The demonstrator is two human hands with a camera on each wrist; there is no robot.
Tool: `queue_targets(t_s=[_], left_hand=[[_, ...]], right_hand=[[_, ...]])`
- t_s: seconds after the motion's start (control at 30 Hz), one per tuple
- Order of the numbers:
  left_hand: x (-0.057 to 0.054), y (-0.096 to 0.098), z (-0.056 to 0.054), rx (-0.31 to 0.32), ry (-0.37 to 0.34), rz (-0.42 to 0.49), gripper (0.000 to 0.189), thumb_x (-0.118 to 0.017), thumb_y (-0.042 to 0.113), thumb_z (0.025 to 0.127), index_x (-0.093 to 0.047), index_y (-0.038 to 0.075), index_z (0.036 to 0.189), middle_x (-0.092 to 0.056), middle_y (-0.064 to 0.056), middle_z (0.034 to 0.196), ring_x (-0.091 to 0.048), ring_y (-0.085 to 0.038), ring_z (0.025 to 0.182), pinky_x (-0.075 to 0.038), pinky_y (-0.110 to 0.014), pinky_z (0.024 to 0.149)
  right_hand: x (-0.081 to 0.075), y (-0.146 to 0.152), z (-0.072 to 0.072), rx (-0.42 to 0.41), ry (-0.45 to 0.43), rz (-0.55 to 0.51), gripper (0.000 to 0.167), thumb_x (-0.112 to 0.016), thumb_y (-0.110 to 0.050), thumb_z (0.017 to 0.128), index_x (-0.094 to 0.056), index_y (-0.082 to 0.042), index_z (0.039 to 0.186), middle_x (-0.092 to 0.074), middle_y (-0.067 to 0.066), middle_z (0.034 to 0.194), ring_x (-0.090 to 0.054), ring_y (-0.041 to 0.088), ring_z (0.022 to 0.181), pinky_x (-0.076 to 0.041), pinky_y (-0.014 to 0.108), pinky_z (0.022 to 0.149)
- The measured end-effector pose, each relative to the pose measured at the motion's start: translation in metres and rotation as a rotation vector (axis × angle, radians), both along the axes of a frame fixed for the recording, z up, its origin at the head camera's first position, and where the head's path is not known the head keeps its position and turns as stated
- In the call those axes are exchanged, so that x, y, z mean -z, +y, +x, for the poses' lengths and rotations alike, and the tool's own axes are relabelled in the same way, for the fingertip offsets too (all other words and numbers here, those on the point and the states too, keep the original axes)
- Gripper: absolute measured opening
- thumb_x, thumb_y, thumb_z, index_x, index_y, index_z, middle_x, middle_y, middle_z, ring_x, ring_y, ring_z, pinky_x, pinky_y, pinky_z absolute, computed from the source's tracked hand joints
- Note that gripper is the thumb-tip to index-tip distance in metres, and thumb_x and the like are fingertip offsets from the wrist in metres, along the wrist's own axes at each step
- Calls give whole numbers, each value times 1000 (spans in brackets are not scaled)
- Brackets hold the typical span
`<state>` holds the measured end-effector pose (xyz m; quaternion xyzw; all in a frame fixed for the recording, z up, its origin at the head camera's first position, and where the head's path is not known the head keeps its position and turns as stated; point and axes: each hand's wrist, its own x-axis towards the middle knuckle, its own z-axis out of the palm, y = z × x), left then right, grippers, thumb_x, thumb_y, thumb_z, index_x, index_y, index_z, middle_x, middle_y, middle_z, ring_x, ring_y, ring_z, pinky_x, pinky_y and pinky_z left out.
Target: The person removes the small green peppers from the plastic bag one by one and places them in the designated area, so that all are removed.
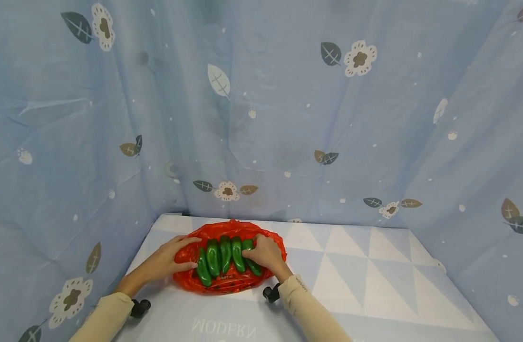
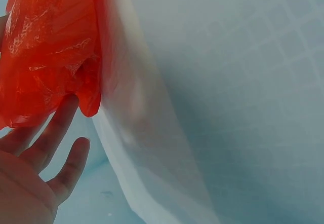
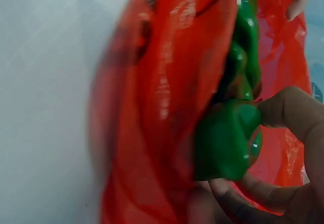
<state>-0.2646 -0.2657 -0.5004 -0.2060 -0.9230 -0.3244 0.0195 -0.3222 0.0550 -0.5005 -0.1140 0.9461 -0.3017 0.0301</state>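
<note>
Several glossy green peppers [image 1: 225,254] lie side by side in a row on a red plastic bag [image 1: 214,231], which is spread open on the table. My right hand [image 1: 266,251] pinches the pepper at the right end [image 1: 254,267] between thumb and fingers. In the right wrist view that pepper [image 3: 223,138] sits against the bag's crumpled red edge [image 3: 167,82]. At the left side of the bag, my left hand [image 1: 169,259] has its fingers spread, touching the plastic. Its thumb reaches the leftmost pepper [image 1: 203,270]; whether it touches cannot be told.
The table [image 1: 347,275] has a white and pale blue triangle cloth, with printed letters near its front. Blue curtains [image 1: 287,118] with flowers and leaves stand behind and on both sides. The left curtain [image 1: 73,213] is close to the left forearm.
</note>
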Motion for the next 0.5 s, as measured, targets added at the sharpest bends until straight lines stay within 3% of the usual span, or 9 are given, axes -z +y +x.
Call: queue_targets(t_s=[0.23,0.37,0.5], left_hand=[[0,2,-1,6,0,-2,70,-81,46,87,-55,18,146,-51,-24,143,-52,-47,127,-44,-73,98],[-1,4,-3,8,-6,-4,70,-81,46,87,-55,19,146,-51,-22,143,-52,-46,128,-43,-72,100],[-3,3,-3,6,12,-10,71,-82,45,87,-55,18,146,-52,-23,142,-53,-46,127,-45,-72,99]], right_hand=[[2,3,-2,2,-6,-25,52,-77,-45,86,-64,-3,116,-63,2,85,-58,17,72,-53,31,61],[2,3,-2,-5,16,-22,52,-76,-49,88,-67,-3,111,-60,1,77,-56,17,69,-47,29,56],[-3,3,-2,-25,9,-35,47,-77,-44,87,-67,-3,108,-59,0,76,-57,17,68,-49,29,56]])
